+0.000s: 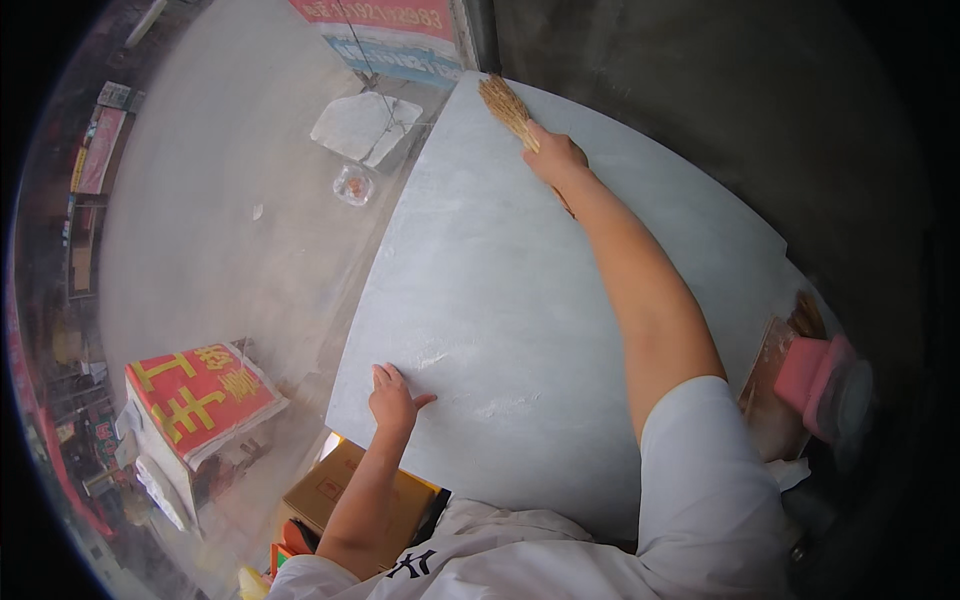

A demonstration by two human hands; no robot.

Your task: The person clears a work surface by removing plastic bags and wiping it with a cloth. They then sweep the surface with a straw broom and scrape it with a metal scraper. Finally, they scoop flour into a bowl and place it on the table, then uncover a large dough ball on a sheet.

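My right hand [556, 156] grips a straw hand brush [508, 107] by its narrow handle, the bristles resting at the far corner of a large pale work surface [510, 277]. Near the left edge of that surface, my left hand [394, 400] is bare, fingers spread, and seems to rest on it. White powder [431, 360] lies in thin streaks just right of the left hand, with another faint patch [510, 405] a little closer to me.
At the right stand a pink plastic container [811, 382] and a brown board [766, 360]. A cardboard box [337, 484] sits below the near left edge. Beyond the left edge are a red-topped box [199, 397] bearing writing, a white slab [366, 126] and a clear plastic bag [353, 185].
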